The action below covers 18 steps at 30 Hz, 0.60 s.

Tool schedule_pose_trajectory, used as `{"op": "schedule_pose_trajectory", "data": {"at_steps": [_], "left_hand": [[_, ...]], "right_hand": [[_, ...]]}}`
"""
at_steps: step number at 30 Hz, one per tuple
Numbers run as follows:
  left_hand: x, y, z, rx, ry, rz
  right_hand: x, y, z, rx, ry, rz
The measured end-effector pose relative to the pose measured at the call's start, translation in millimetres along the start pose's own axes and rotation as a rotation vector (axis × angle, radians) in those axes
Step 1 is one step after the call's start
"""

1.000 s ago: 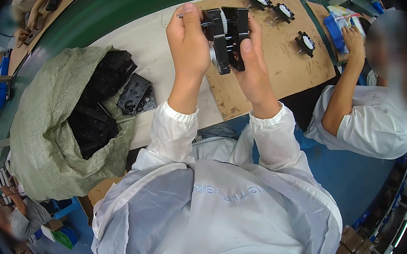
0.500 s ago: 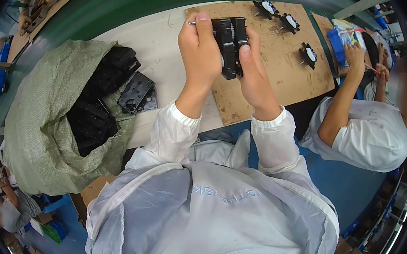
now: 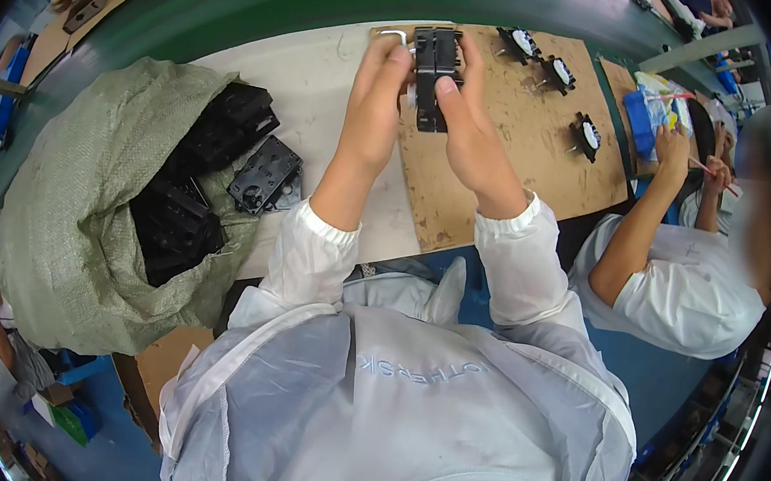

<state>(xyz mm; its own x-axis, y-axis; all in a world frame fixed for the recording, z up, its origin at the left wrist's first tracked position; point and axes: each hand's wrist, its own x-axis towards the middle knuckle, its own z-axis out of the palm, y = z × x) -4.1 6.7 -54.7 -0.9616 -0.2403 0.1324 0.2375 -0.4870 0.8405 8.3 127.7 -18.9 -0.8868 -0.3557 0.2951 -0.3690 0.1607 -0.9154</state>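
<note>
1) A black box (image 3: 433,76) is clamped between the fingers of the left hand (image 3: 376,108) and the right hand (image 3: 476,137), above the brown board (image 3: 504,187)
2) A bent metal rod (image 3: 395,34) is seen by the left fingertips; whether it is gripped cannot be told
3) Three black parts with white discs (image 3: 588,134) are laid at right
4) A sack (image 3: 79,208) of black cases (image 3: 229,121) is seen at left

The housing (image 3: 431,65) looks like smooth plastic, the sack (image 3: 67,226) coarsely woven, the board (image 3: 505,178) matt and stained
</note>
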Motion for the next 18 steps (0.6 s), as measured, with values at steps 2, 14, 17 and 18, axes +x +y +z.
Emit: {"op": "schedule_pose_trajectory", "data": {"at_steps": [2, 14, 17, 18], "left_hand": [[2, -4, -3, -0.007, -0.071, 0.06], [-22, 26, -35, 1.238, 0.052, 0.459], [-44, 61, -66, 1.765, 0.014, 0.272], [-51, 68, -76, 1.881, 0.02, 0.176]], "right_hand": [[10, 6, 0, 0.058, 0.031, -0.007], [96, 54, 4, -0.331, -0.081, -0.115], [164, 78, -4, -0.594, -0.071, 0.224], [190, 99, -9, -0.694, -0.075, 0.236]]}}
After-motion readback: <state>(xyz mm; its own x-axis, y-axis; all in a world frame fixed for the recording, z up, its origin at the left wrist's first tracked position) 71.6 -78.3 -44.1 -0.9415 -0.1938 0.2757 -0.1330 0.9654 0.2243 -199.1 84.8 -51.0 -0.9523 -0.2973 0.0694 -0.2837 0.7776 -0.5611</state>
